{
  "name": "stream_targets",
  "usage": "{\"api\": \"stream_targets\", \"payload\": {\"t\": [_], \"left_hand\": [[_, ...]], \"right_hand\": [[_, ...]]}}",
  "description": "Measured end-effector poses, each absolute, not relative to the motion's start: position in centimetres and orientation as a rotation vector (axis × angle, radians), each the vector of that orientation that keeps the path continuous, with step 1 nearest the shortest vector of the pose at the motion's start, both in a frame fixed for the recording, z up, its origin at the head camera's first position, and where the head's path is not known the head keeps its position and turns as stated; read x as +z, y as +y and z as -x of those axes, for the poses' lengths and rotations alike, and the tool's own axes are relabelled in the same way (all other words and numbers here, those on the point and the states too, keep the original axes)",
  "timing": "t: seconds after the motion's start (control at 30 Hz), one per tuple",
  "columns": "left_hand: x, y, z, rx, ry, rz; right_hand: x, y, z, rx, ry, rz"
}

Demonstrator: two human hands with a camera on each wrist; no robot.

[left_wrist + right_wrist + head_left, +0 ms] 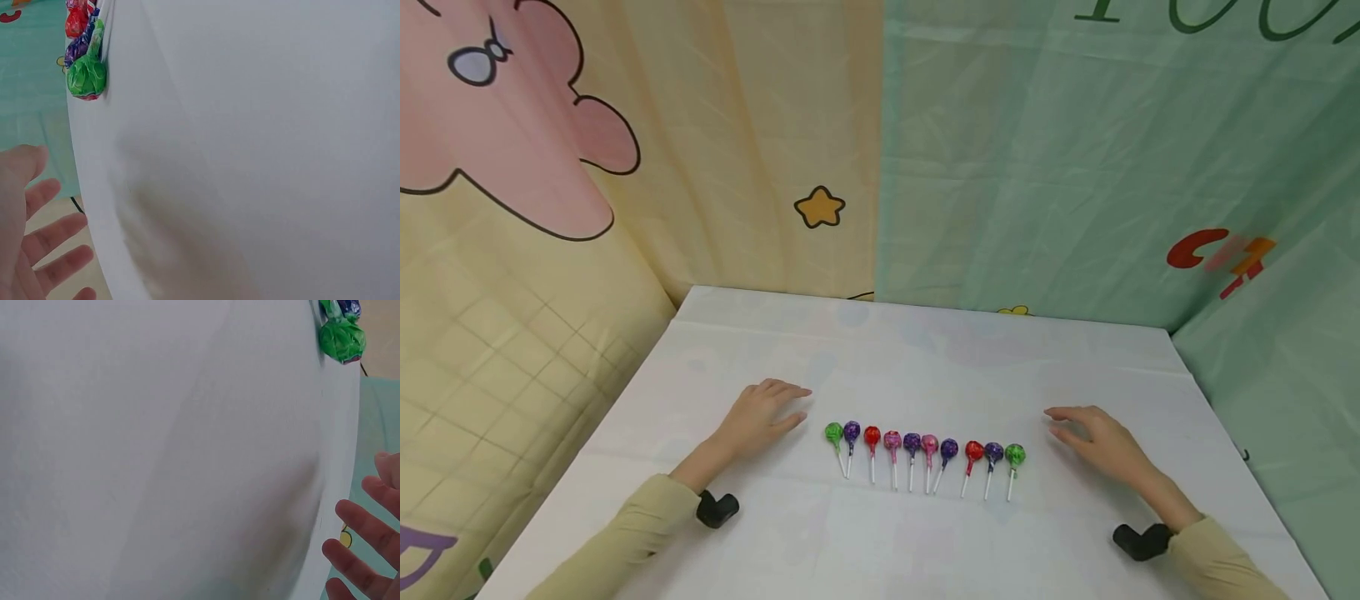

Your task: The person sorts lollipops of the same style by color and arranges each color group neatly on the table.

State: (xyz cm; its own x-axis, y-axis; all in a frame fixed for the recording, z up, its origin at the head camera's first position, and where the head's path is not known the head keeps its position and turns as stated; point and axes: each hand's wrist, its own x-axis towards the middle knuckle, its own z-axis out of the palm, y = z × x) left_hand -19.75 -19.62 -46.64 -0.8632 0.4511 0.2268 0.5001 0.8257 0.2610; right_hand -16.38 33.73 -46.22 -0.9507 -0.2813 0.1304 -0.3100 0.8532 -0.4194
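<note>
Several wrapped lollipops lie in a row across the table, heads away from me and white sticks toward me. A green lollipop (pixel 833 432) ends the row on the left, and another green lollipop (pixel 1015 455) ends it on the right. Between them are purple, red and pink ones, such as a red lollipop (pixel 974 452). My left hand (pixel 765 419) is just left of the row, fingers spread and holding nothing. Off the right end, my right hand (pixel 1097 439) also holds nothing, its fingers loosely extended. Both wrist views show an end green lollipop (pixel 87 77) apart from the fingers.
A white cloth covers the table (pixel 865 542). Behind it hangs a yellow and green printed curtain (pixel 1030 167), which also runs along both sides. A black wrist device (pixel 718 510) sits at the left wrist, and another black device (pixel 1142 542) at the right.
</note>
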Motion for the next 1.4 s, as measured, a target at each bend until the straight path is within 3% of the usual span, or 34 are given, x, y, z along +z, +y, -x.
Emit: {"api": "stream_targets", "payload": {"t": [0.33,0.67,1.4], "left_hand": [[-46.6,-17.9,19.2,-0.627,-2.907,0.791],[-46.8,-16.1,18.7,-0.821,-2.973,0.664],[-46.9,-14.4,18.5,-0.886,-3.023,0.618]], "right_hand": [[-46.2,31.7,16.3,0.719,-3.021,-0.447],[-46.5,30.6,16.0,0.756,-3.03,-0.464],[-46.8,29.0,15.4,0.743,-3.047,-0.559]]}}
